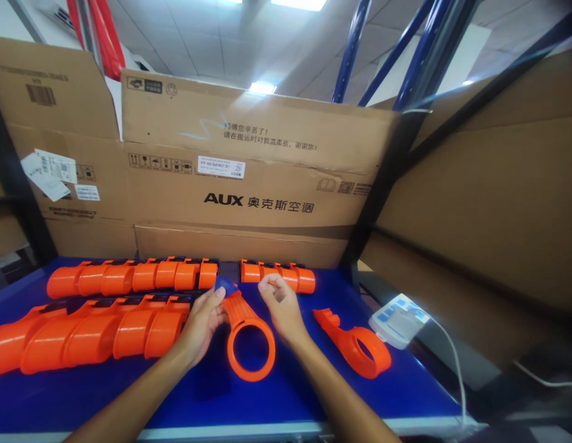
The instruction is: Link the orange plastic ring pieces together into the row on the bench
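Note:
An orange plastic ring part (pixel 249 335) with a stem lies on the blue table (pixel 277 400) between my hands. My left hand (pixel 200 326) pinches a small blue piece (pixel 225 285) at the top of the stem. My right hand (pixel 280 307) hovers just right of the stem, fingers curled; whether it holds anything I cannot make out. A second orange ring part (pixel 357 344) lies on its side to the right.
Two rows of orange ring parts stand lined up: a far row (pixel 133 277) with a short group (pixel 279 275) to its right, and a near row (pixel 83 335). Cardboard boxes (pixel 249 184) wall the back and right. A white device (pixel 399 319) with a cable sits at the table's right edge.

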The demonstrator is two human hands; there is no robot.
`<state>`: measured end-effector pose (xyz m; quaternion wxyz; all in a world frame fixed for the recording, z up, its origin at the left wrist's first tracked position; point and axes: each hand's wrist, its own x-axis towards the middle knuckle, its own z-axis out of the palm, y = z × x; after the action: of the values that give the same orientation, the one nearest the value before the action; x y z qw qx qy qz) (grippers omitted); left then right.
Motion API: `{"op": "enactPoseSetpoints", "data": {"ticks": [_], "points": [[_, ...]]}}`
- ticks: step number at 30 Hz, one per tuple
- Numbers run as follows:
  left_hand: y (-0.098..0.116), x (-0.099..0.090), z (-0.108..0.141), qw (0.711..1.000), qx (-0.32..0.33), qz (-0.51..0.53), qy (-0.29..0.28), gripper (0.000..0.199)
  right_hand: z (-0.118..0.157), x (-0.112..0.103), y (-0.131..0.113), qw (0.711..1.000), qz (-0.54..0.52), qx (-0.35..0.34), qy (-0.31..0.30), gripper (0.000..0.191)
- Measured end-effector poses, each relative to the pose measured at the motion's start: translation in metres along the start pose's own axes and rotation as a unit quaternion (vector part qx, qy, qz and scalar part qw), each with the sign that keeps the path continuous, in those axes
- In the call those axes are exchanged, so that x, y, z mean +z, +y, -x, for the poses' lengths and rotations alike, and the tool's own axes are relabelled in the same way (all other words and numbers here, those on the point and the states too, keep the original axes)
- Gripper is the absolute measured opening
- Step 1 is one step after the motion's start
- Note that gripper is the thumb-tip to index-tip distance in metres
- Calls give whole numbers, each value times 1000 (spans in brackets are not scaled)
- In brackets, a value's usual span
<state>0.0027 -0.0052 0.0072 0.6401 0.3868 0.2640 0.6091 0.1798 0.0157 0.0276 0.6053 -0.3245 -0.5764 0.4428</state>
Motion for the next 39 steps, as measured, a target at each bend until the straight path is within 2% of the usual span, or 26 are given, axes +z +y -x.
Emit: {"op": "enactPoseSetpoints", "data": {"ticks": [5,10,14,20,23,29,39], "points": [[-2,-5,-5,998,29,27,39,42,1,-4,5,993,-73,70,-68,37],[0,-6,-7,998,41,37,37,41,3,-3,2,992,-9,50,-115,42],[-2,-6,-6,998,41,32,36,40,4,-3,0,986,-18,59,-157,44],[-3,-4,-4,999,31,15,18,43,4,-6,-2,989,15,41,-140,34],[-2,-2,-3,998,50,-30,24,44,3,-9,-4,990,47,-1,-131,31],[3,4,2,994,79,-67,26,31,0,-15,-9,987,106,-65,-106,33],[3,4,1,994,88,-58,30,37,2,-13,-12,981,143,-65,-114,34]]}}
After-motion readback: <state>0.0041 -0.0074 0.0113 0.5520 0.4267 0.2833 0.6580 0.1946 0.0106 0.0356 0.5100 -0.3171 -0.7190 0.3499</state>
